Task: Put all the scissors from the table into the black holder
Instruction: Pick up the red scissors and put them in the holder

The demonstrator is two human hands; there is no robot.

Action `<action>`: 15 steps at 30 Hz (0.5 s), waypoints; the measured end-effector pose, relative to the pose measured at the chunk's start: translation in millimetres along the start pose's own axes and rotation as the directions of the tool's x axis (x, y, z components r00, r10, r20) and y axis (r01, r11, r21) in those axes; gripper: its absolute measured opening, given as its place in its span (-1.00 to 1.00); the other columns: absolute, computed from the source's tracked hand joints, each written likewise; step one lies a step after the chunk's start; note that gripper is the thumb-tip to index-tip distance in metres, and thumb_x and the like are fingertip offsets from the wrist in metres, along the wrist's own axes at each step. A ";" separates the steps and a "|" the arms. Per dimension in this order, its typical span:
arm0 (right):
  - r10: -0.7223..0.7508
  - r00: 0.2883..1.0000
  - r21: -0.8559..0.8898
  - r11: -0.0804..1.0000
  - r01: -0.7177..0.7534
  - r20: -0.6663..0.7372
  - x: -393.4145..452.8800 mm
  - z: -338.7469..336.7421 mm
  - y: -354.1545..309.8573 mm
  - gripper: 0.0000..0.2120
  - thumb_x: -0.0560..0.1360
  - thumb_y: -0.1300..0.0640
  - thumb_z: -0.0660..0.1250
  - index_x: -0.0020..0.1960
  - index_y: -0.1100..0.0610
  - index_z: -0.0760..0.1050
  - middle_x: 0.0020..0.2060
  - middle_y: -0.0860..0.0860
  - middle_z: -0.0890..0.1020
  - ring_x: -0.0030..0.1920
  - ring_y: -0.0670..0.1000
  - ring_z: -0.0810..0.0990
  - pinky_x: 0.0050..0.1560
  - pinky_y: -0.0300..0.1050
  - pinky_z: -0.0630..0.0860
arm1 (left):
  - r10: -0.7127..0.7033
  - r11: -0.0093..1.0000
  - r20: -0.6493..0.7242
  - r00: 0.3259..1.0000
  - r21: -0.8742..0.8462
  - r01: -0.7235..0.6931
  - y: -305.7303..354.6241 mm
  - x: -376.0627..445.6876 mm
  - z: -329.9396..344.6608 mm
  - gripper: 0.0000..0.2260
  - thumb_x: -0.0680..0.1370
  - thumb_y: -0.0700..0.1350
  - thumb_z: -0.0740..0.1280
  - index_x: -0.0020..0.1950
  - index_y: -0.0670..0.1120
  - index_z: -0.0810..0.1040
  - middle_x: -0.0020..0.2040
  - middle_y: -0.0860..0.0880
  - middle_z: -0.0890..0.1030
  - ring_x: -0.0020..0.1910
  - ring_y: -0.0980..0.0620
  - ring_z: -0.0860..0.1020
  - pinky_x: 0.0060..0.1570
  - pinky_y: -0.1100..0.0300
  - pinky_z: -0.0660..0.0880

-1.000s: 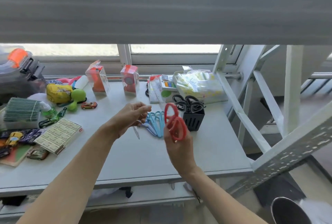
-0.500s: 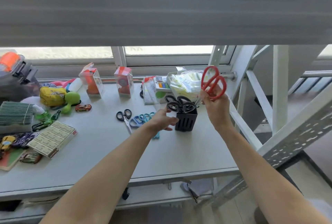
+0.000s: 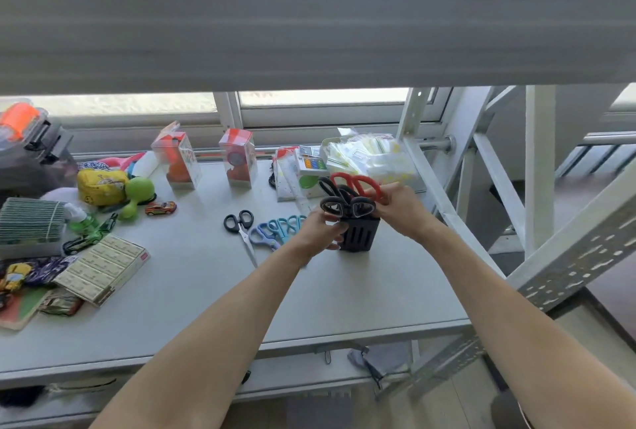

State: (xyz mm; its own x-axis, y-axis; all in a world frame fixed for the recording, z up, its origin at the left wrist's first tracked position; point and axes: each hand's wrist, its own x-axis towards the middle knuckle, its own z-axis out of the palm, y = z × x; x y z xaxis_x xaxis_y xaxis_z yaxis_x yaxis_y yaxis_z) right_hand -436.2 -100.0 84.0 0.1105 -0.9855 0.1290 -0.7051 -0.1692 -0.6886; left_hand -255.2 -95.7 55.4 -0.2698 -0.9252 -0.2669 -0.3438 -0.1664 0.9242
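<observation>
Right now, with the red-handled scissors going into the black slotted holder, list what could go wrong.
1. The black slotted holder already carries black-handled scissors; the red-handled scissors in the right hand might jam against them.
2. The holder looks light and top-heavy; if the left hand steadying it lets go, it could tip.
3. The small black scissors and blue-handled scissors beside the left forearm could get knocked.

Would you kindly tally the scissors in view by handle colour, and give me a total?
red scissors: 1, in the black holder, gripped by the right hand
black scissors: 3, two in the holder, one on the table
blue scissors: 3, it seems; partly hidden by the left hand, which grips the holder
Total: 7
</observation>
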 end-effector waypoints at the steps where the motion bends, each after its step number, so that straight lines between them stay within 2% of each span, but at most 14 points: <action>1: 0.010 1.000 0.041 0.999 -0.008 -0.029 0.1 1.0 1.1 -0.87 0.50 0.17 0.40 -0.02 0.08 0.72 -0.26 0.09 0.72 -0.21 0.01 0.65 -0.05 0.10 0.62 | 0.000 1.000 0.001 1.000 0.005 0.000 -0.6 0.4 0.0 -0.76 0.59 -0.20 0.29 0.25 -0.22 0.51 0.12 -0.04 0.54 -0.06 -0.04 0.59 -0.17 0.23 0.58; 4: 0.066 0.984 0.178 0.983 -0.036 -0.166 -0.4 1.3 -0.5 -0.86 0.52 0.13 0.38 -0.02 0.15 0.70 -0.25 0.06 0.73 -0.24 0.00 0.72 -0.04 0.11 0.66 | 0.002 1.000 0.001 1.000 0.019 -0.002 0.3 1.2 -0.2 -0.76 0.59 -0.20 0.29 0.25 -0.20 0.50 0.09 -0.03 0.55 -0.07 -0.03 0.59 -0.17 0.23 0.59; 6: 0.062 0.981 0.213 0.977 -0.022 -0.184 -0.5 0.1 -3.7 -0.85 0.53 0.13 0.39 0.01 0.15 0.69 -0.22 0.05 0.74 -0.23 0.00 0.72 -0.03 0.09 0.66 | 0.002 1.000 -0.001 1.000 0.027 -0.002 1.4 2.1 -0.5 -0.74 0.58 -0.20 0.29 0.26 -0.20 0.50 0.09 -0.05 0.55 -0.07 -0.03 0.59 -0.17 0.21 0.59; 9: 0.068 0.995 0.198 0.979 -0.052 -0.074 -1.7 2.5 -2.5 -0.88 0.51 0.12 0.42 0.00 0.09 0.71 -0.24 0.07 0.73 -0.22 0.00 0.69 -0.02 0.10 0.65 | -0.007 1.000 -0.007 1.000 0.017 0.007 1.6 2.6 -0.4 -0.74 0.58 -0.22 0.29 0.27 -0.23 0.48 0.09 -0.07 0.55 -0.05 -0.07 0.59 -0.14 0.16 0.59; 12: 0.054 0.998 0.102 0.993 -0.057 0.035 -6.1 1.2 -1.3 -0.93 0.47 0.13 0.46 -0.17 0.02 0.71 -0.38 0.03 0.63 -0.30 -0.02 0.52 -0.17 -0.05 0.52 | 0.004 1.000 -0.005 1.000 0.008 -0.004 0.6 0.7 -0.6 -0.71 0.57 -0.24 0.30 0.29 -0.21 0.42 0.10 -0.08 0.53 -0.05 -0.09 0.59 -0.14 0.14 0.60; 13: 0.051 0.996 0.092 0.994 -0.058 0.073 -7.5 -0.8 -2.8 -0.96 0.45 0.14 0.47 -0.15 0.04 0.70 -0.36 0.04 0.63 -0.29 -0.03 0.52 -0.16 -0.07 0.48 | 0.006 1.000 -0.004 1.000 0.008 -0.006 0.6 0.5 -0.7 -0.70 0.57 -0.24 0.30 0.30 -0.20 0.41 0.10 -0.07 0.53 -0.06 -0.08 0.59 -0.13 0.15 0.60; 15: 0.047 0.990 0.037 0.998 -0.053 0.136 -10.1 -6.0 -11.1 -0.82 0.45 0.22 0.46 0.02 0.04 0.69 -0.19 0.03 0.71 -0.14 -0.04 0.62 -0.07 -0.13 0.52 | 0.007 1.000 -0.005 1.000 0.006 -0.007 1.1 0.6 -0.2 -0.71 0.57 -0.25 0.30 0.28 -0.21 0.42 0.10 -0.06 0.52 -0.07 -0.08 0.58 -0.11 0.14 0.60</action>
State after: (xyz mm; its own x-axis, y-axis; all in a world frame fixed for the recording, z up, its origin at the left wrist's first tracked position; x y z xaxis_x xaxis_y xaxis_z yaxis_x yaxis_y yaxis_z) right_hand -433.6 -88.1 94.7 0.1714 -0.9852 -0.0021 -0.6836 -0.1174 -0.7204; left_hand -255.5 -96.5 56.4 -0.2675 -0.9282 -0.2587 -0.3475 -0.1575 0.9244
